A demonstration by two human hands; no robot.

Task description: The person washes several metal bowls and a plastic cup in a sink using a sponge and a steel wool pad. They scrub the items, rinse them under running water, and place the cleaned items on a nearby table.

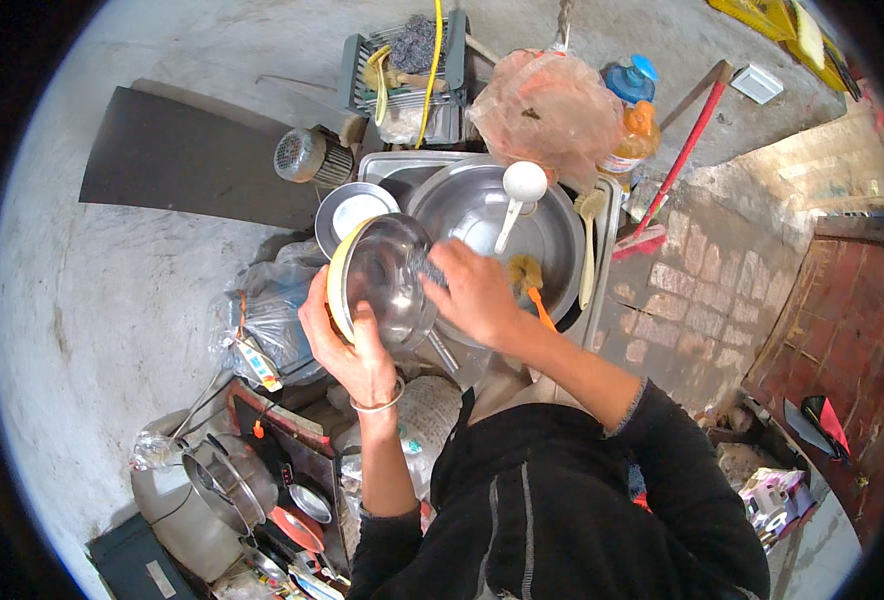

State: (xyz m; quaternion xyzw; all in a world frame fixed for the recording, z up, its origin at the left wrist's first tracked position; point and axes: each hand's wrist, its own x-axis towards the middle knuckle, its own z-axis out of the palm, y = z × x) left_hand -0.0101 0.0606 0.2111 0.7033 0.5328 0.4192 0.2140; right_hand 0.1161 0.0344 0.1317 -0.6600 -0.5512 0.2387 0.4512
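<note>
My left hand (348,349) grips the rim of a tilted steel bowl (393,296) with a yellow outside, thumb over the inner edge. Pressed into the bowl's mouth is a grey scouring pad (428,268), held in the fingers of my right hand (475,292). Below and to the right of the bowl, a large steel basin (457,199) sits in a metal sink (603,247). A white ladle (524,184) and a tan scrubber (524,271) with an orange handle lie in or over the basin. A smaller metal bowl (325,225) stands beside it, partly hidden.
A pale-handled brush (587,262) rests along the sink's right side. Behind are a grey rack (352,75), a reddish plastic bag (547,112), a blue pump bottle (629,82) and an orange-capped bottle (637,135). A red-handled broom (682,150) leans right; an electric motor (310,157) sits left.
</note>
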